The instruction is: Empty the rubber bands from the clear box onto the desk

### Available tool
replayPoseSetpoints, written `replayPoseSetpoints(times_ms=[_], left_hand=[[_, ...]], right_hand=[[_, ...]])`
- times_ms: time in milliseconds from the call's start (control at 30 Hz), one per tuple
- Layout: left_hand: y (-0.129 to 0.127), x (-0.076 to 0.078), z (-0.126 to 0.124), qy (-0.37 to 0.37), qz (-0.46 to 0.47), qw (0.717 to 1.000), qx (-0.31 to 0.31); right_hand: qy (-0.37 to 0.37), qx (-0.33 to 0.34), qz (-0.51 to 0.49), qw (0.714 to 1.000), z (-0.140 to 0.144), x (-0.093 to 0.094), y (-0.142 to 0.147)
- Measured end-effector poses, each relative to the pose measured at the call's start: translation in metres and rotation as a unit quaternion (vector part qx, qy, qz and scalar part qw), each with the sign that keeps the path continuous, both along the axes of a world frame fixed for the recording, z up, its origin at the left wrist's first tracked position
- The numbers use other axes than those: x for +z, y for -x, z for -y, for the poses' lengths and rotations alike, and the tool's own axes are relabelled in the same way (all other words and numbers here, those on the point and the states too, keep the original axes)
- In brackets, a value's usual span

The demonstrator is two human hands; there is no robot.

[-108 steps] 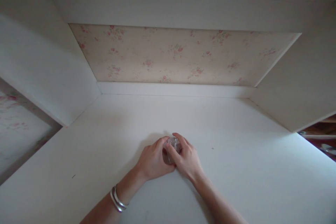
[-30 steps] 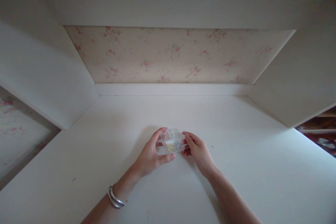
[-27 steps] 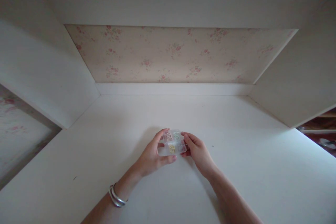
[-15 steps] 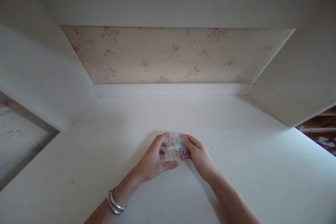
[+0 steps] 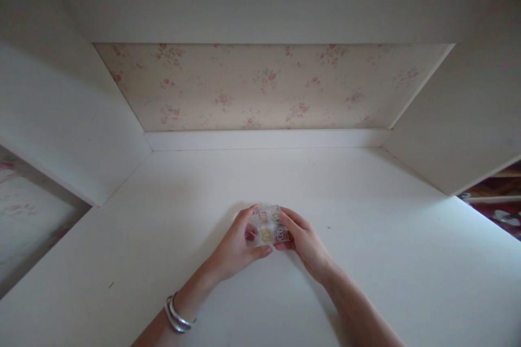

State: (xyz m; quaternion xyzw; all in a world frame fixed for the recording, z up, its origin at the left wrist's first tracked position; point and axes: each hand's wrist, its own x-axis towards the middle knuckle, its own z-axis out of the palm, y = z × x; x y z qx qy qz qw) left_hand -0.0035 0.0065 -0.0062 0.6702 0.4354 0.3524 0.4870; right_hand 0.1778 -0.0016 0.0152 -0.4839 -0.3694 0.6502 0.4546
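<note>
A small clear plastic box (image 5: 268,226) with several compartments holds tiny coloured rings: yellow, pink, greenish and pale ones. It sits low over the white desk top (image 5: 163,260), gripped from both sides. My left hand (image 5: 235,246) clasps its left edge, thumb under and fingers over the top. My right hand (image 5: 307,243) holds the right edge with thumb and fingertips. Silver bangles (image 5: 176,314) circle my left wrist.
The desk sits in a white alcove with a floral-papered back panel (image 5: 264,87), a white side wall on the left (image 5: 61,119) and another on the right (image 5: 459,124). A small dark speck (image 5: 329,227) lies right of my hands. Dark shelving (image 5: 496,206) shows at far right.
Earlier both hands covered the box on the desk. Since then they have drawn apart to its edges, showing the coloured rings, and tilted it slightly while lowering it a little.
</note>
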Motion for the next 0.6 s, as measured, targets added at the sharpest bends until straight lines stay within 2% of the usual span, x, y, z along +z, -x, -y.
replayPoseSetpoints(times_ms=[133,333,467,600], left_hand=[[-0.001,-0.002,-0.001,-0.027,-0.006,0.999,0.016],[-0.002,0.004,0.001,-0.058,-0.004,0.997,0.044],[0.002,0.011,0.002,-0.029,0.011,0.999,0.044],[0.009,0.015,-0.003,0.028,0.11,0.992,0.062]], right_hand=[[0.022,-0.027,0.014,0.999,-0.003,-0.003,0.0],[0.018,-0.022,-0.002,1.0,-0.003,-0.005,-0.001],[0.021,-0.048,-0.023,0.998,-0.005,-0.007,-0.003],[0.028,-0.093,-0.029,0.995,-0.012,-0.012,-0.011]])
